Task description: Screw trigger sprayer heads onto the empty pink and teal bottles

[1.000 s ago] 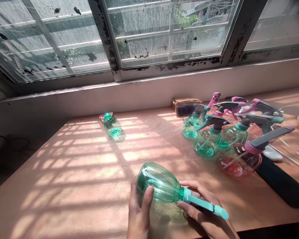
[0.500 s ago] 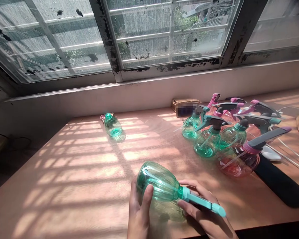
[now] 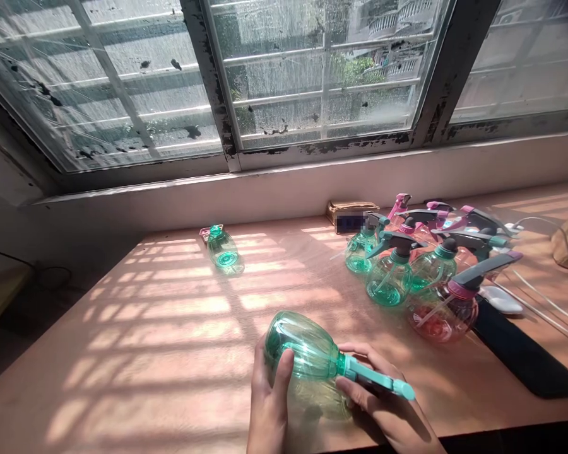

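I hold a clear green spray bottle (image 3: 303,350) on its side just above the wooden table (image 3: 170,340), near the front edge. My left hand (image 3: 269,403) wraps the bottle's round body, thumb across it. My right hand (image 3: 383,410) grips the teal spray head (image 3: 378,380) at the bottle's neck, fingers curled round it. A second green bottle body (image 3: 223,251) without a spray head lies at the back left of the table.
A cluster of several green and pink spray bottles (image 3: 407,271) lies at the right. Beyond them are a small brown box (image 3: 353,211), white cables (image 3: 539,284) and a black pad (image 3: 520,353). A dirty window (image 3: 284,75) runs behind the table.
The view has tilted up slightly, so everything sits lower in frame. Both hands keep the same hold on the bottle and its spray head.
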The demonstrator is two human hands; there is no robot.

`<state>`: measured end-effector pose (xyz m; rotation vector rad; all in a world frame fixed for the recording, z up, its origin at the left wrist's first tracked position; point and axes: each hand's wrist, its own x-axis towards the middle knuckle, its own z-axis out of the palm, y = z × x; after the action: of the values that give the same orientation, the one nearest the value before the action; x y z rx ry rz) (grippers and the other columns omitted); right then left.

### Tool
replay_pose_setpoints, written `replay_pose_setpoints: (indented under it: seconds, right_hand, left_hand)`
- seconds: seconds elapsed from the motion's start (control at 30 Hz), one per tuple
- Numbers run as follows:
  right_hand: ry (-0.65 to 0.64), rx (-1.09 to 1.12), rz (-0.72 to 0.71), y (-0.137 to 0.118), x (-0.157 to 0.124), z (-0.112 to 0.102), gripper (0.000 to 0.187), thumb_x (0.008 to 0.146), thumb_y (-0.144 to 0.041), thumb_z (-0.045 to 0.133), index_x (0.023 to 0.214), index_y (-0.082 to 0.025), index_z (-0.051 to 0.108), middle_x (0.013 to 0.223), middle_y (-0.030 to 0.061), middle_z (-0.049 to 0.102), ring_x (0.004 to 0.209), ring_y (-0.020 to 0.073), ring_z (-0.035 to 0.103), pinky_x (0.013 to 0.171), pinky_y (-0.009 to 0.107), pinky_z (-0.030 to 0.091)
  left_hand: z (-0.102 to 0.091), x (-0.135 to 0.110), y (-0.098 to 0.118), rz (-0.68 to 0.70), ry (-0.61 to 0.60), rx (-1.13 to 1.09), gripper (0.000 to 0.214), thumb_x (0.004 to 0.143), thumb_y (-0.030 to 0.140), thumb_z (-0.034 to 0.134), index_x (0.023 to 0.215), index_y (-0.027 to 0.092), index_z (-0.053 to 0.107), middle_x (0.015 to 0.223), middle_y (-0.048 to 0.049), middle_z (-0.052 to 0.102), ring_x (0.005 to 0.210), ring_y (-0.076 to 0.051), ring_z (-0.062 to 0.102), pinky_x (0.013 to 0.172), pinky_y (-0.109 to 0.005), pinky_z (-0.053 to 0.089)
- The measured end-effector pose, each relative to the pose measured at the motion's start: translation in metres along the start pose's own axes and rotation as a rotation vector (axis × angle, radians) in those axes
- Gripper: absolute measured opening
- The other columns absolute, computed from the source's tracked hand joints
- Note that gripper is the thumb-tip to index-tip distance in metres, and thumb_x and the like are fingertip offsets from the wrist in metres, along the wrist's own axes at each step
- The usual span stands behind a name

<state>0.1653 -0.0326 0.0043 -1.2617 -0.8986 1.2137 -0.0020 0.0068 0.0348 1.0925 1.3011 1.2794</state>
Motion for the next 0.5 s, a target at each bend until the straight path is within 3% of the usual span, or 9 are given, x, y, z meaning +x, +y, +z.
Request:
replay_pose_setpoints:
  seconds: [0.13,0.3,0.5]
  right_hand:
    - [-0.004,-0.023,0.014,-0.001,0.001,0.0,0.042,0.08,-0.055,0.086,0.109,-0.026,0.077,0.076,-0.0034,0.071,0.066,0.0183,0.065,0.064,0.028,0.051]
    - [-0.013,-0.021,0.038,0.001,0.003,-0.009,0.04,0.08,-0.052,0.086,0.11,-0.027,0.077,0.072,-0.0041,0.069,0.063,0.017,0.06,0.064,0.028,0.049]
    - [-0.015,0.033,0.124,0.008,0.001,-0.012,0.042,0.081,-0.053,0.087,0.112,-0.028,0.075,0.077,-0.0027,0.069,0.067,0.0184,0.063,0.061,0.027,0.05]
  left_hand:
    - [0.0,0.0,-0.002,0.005,0.012,-0.038,0.047,0.091,0.053,0.073,0.129,0.024,0.069,0.121,-0.0061,0.077,0.126,-0.033,0.066,0.106,-0.037,0.052]
    - [-0.002,0.001,-0.007,-0.029,-0.056,-0.12,0.054,0.083,0.052,0.082,0.128,0.024,0.07,0.118,-0.0068,0.08,0.118,-0.032,0.072,0.105,-0.038,0.053]
    - [-0.003,0.003,-0.009,-0.035,-0.076,-0.172,0.06,0.083,0.048,0.084,0.136,0.026,0.068,0.13,-0.0073,0.078,0.13,-0.032,0.067,0.109,-0.037,0.053]
